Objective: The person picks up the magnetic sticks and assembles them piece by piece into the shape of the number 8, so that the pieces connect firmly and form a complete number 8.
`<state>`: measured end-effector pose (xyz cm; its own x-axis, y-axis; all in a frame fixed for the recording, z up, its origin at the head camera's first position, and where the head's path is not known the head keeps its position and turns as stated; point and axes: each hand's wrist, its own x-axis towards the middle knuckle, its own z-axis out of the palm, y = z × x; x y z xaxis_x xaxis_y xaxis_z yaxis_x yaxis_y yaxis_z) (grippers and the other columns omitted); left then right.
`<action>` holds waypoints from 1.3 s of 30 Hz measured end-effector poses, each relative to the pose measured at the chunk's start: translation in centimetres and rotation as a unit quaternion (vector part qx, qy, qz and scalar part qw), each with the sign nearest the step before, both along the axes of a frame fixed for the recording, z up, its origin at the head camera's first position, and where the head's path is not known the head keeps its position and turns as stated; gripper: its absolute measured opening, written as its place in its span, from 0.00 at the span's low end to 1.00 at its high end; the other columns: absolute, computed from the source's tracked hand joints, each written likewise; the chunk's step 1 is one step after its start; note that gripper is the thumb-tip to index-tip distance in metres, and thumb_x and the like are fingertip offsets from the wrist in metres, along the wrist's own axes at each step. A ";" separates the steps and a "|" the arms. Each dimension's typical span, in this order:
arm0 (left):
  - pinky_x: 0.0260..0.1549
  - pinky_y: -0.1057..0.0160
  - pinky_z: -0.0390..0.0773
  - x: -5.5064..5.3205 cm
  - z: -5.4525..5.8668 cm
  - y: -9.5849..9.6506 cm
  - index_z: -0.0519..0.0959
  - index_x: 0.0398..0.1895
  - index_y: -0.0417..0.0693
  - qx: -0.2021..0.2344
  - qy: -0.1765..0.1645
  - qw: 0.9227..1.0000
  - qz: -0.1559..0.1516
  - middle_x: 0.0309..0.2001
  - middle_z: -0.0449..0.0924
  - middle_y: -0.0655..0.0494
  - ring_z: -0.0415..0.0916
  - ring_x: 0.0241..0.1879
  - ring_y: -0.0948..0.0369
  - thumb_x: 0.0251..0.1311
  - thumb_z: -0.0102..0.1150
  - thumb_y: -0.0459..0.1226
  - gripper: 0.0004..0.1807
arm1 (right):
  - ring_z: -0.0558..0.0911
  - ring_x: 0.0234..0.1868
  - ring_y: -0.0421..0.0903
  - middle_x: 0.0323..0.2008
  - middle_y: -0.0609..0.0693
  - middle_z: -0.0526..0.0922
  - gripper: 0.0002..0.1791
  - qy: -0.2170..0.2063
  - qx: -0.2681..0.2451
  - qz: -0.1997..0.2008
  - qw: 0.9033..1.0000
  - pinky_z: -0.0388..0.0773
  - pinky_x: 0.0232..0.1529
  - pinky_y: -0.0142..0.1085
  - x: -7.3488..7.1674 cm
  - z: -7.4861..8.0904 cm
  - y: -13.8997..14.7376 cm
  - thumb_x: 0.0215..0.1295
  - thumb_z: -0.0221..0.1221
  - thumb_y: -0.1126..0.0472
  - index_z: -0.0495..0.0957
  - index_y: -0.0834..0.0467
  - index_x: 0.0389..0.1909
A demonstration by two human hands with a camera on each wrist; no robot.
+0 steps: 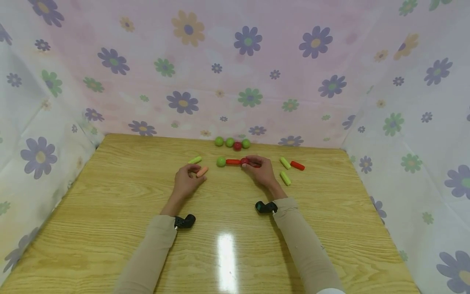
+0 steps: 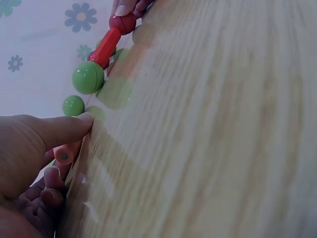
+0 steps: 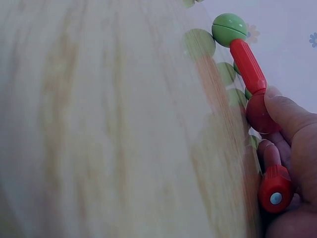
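If the red ball (image 3: 258, 114) pinched by the right hand (image 1: 262, 171) is twisted, the adjoining red rod (image 1: 233, 162) could be loosened; whether the orange rod (image 1: 202, 171) within the left hand (image 1: 185, 179) is gripped cannot be told.

Worktop (image 1: 92, 237), wood-grain, yellow-brown, surface glossy; one bright streak of reflected light (image 1: 227, 261) at the near middle. Back wall (image 1: 220, 79), pale pink sheeting, printed with daisy-like flowers in purple, green and peach, large and small mixed. Left wall (image 1: 22, 118) and right wall (image 1: 433, 139), whitish sheeting, same floral print, creased, each meeting the back wall at a corner and running alongside the worktop.
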<state>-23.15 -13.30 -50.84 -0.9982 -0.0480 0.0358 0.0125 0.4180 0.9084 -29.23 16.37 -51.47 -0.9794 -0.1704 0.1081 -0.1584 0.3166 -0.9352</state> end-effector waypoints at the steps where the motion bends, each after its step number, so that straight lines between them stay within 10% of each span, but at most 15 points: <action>1: 0.33 0.62 0.68 0.0 0.0 0.1 0.81 0.54 0.39 -0.004 0.006 1.000 0.001 0.48 0.82 0.43 0.67 0.31 0.57 0.60 0.72 0.35 0.20 | 0.83 0.55 0.57 0.55 0.64 0.83 0.20 0.000 -0.001 0.000 1.000 0.80 0.57 0.43 0.0 0.0 0.0 0.67 0.67 0.63 0.81 0.64 0.58; 12: 0.28 0.61 0.68 0.3 0.0 0.4 0.83 0.52 0.37 -0.023 0.043 0.999 0.004 0.40 0.83 0.40 0.66 0.25 0.57 0.67 0.65 0.34 0.13 | 0.82 0.55 0.64 0.53 0.70 0.82 0.20 -0.002 -0.010 0.020 1.000 0.80 0.51 0.33 1.7 2.7 -0.4 0.67 0.65 0.68 0.79 0.72 0.58; 18: 0.44 0.52 0.77 0.2 0.3 0.2 0.80 0.60 0.38 -0.023 0.011 1.000 -0.015 0.50 0.82 0.39 0.77 0.42 0.48 0.74 0.57 0.45 0.22 | 0.82 0.55 0.64 0.54 0.70 0.82 0.20 -0.002 -0.014 0.017 1.000 0.78 0.48 0.26 2.1 3.2 -0.5 0.67 0.65 0.69 0.79 0.72 0.58; 39: 0.32 0.67 0.75 -0.5 1.2 2.0 0.74 0.61 0.32 0.102 0.018 0.992 -0.075 0.48 0.83 0.34 0.78 0.35 0.46 0.79 0.47 0.44 0.23 | 0.84 0.52 0.52 0.53 0.62 0.85 0.20 0.005 -0.004 -0.008 1.000 0.81 0.53 0.36 -0.2 -0.5 0.0 0.66 0.68 0.63 0.82 0.63 0.58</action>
<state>-23.67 -11.27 -49.65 -0.9929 0.0908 0.0767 0.0949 0.2166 0.9716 -29.40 16.39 -51.95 -0.9808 -0.1547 0.1184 -0.1621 0.3106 -0.9366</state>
